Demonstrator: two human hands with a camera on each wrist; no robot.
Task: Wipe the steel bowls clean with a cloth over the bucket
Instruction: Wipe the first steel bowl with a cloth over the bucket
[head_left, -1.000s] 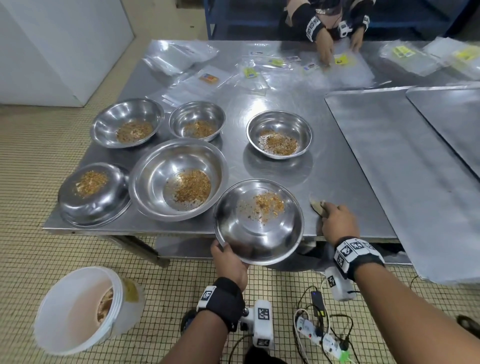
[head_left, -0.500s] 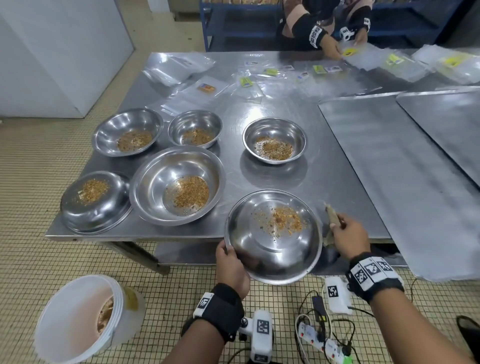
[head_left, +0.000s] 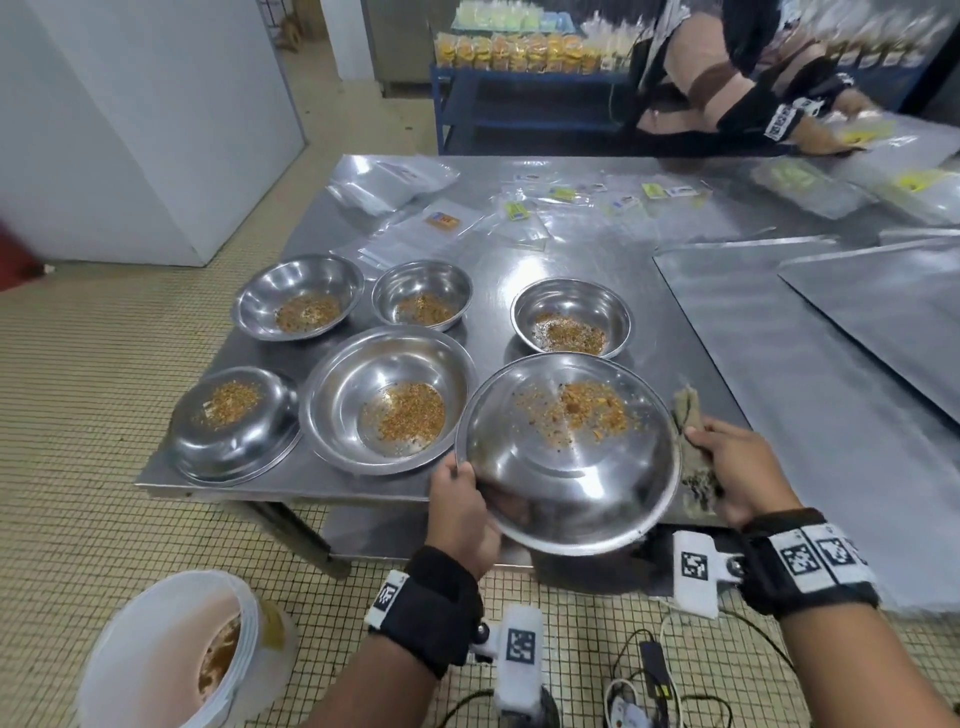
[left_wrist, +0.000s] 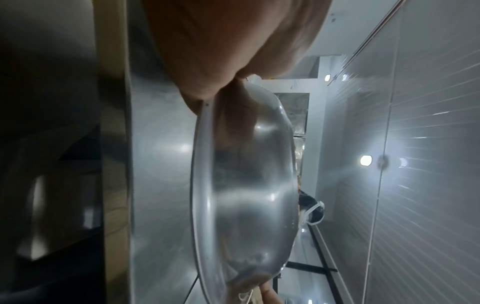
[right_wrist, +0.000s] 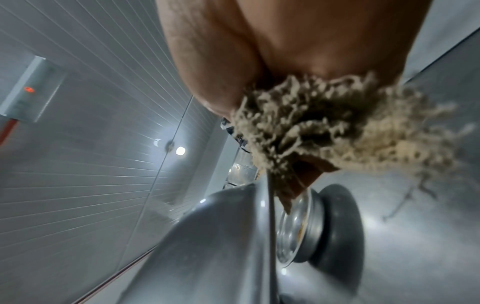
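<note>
Gripping the near-left rim of an upturned steel bowl, the left hand is curling its thumb over the edge while the fingers are tucking underneath; the left wrist view is showing that rim edge-on with the hand clamped on it. This bowl is hanging partly past the near edge of the steel table, its underside facing up and carrying a scatter of orange-brown crumbs. Just beside its right rim, the right hand is closing round a frayed beige cloth, bunched in the fist, and the right wrist view is showing the cloth's ragged fibres spilling out beside the bowl's edge.

Going left to right, a white bucket is standing on the tiled floor well to the left of and below the held bowl, with brownish residue inside. On the table, a second upturned bowl is sitting at the near-left corner with crumbs on its base. Behind it an upright bowl is holding crumbs, then a large bowl, a small bowl and another bowl, each with crumbs in the bottom. Clear plastic packets with small coloured labels are lying further back; their writing is too small to read. Another person is working at the far right.
</note>
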